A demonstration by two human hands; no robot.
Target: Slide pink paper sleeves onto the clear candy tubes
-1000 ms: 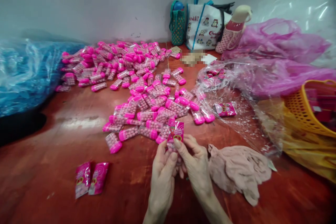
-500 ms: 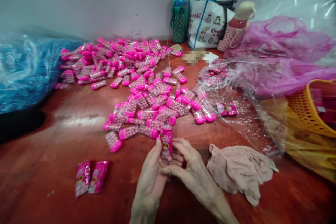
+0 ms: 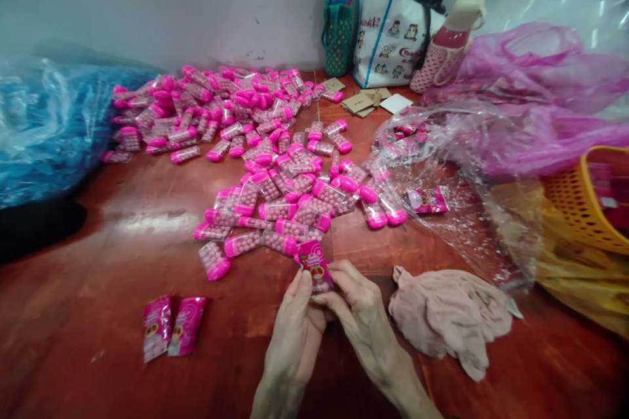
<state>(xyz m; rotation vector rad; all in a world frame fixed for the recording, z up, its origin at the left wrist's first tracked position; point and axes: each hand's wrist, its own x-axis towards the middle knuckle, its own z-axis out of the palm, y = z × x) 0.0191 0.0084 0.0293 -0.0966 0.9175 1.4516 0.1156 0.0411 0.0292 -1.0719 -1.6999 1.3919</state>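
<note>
My left hand (image 3: pixel 295 327) and my right hand (image 3: pixel 356 311) meet low in the middle, both pinched on one small candy container (image 3: pixel 314 267) with a pink printed wrapper round it. The container tilts up to the left between my fingertips. Just beyond it a heap of clear candy containers with pink caps (image 3: pixel 275 203) spreads over the red-brown table (image 3: pixel 122 242) toward the wall. Two wrapped pink packets (image 3: pixel 173 326) lie side by side at the lower left.
A beige cloth (image 3: pixel 449 314) lies right of my hands. Clear plastic sheeting (image 3: pixel 457 209) with one pink packet (image 3: pixel 427 200) on it, a pink plastic bag (image 3: pixel 521 91), a yellow basket (image 3: pixel 584 200), a blue bag (image 3: pixel 44 124) and tote bags (image 3: pixel 388 39) ring the table.
My hands turned the wrapped container from upright to tilted left and lowered it a little. The view shifted slightly downward.
</note>
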